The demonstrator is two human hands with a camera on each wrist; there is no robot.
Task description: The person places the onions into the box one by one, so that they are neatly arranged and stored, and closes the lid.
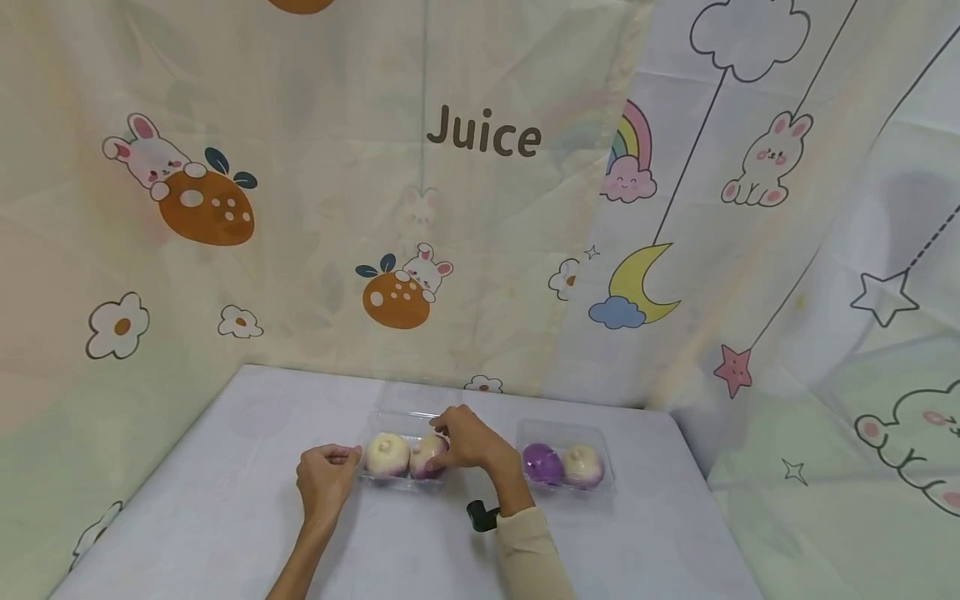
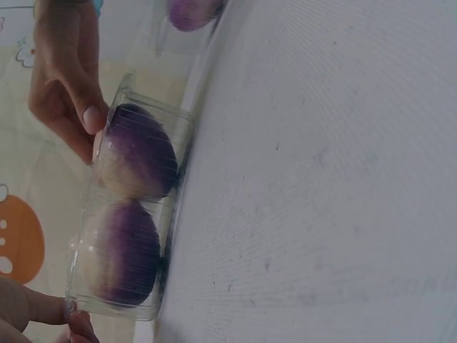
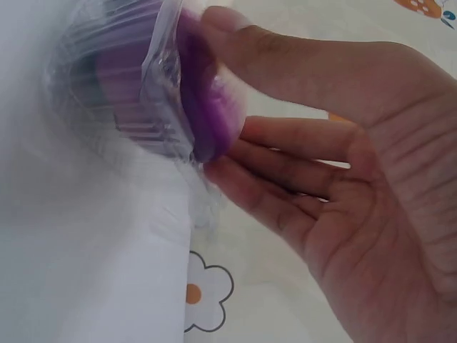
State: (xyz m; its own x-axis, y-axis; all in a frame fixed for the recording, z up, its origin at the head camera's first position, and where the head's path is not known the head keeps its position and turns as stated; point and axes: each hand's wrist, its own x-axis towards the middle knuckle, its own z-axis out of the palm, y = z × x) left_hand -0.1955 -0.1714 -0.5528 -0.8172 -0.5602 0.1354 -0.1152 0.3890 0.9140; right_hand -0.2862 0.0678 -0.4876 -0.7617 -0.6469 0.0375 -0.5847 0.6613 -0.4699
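An open clear plastic box (image 1: pixel 401 484) stands on the table with two round cream-and-purple turnips in it. My left hand (image 1: pixel 324 485) pinches the box's left edge between thumb and fingers. At the box's right side, my right hand (image 1: pixel 474 440) holds the right turnip (image 1: pixel 427 457), thumb on one side and fingertips on the other. That turnip (image 3: pixel 221 118) sits partly within the box wall in the right wrist view. The left turnip (image 1: pixel 387 456) rests in the box, cream end up, untouched. Both show purple lower sides in the left wrist view.
A second clear box (image 1: pixel 564 432) stands to the right, holding a purple turnip (image 1: pixel 542 464) and a cream-topped turnip (image 1: pixel 584 467). The white table (image 1: pixel 630 550) meets printed curtains (image 1: pixel 315 275) at its back and sides.
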